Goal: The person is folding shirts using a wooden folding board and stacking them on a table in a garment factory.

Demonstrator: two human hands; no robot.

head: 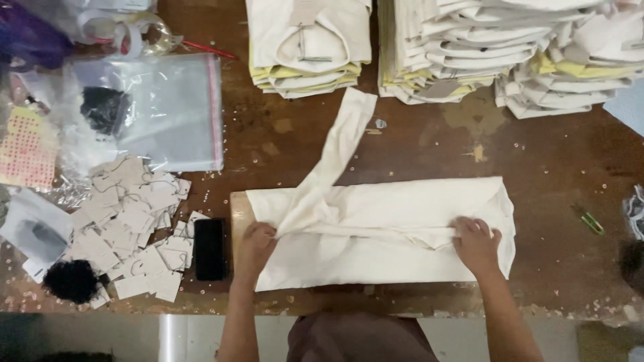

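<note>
Head view: cream garment [396, 228] flat on counter [416, 147], right of black phone [210, 249]. Left hand [257, 243] and right hand [476, 243] pinched on its folded edge. Soft, light, limp; best gripped at folds.

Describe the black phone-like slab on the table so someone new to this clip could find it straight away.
Start at the brown wooden table and find the cream garment under both hands. Just beyond the left hand lies a heap of pale paper tags. The black slab sits between heap and garment: flat, glossy, rectangular, unlike the fuzzy black clump nearby.
</note>
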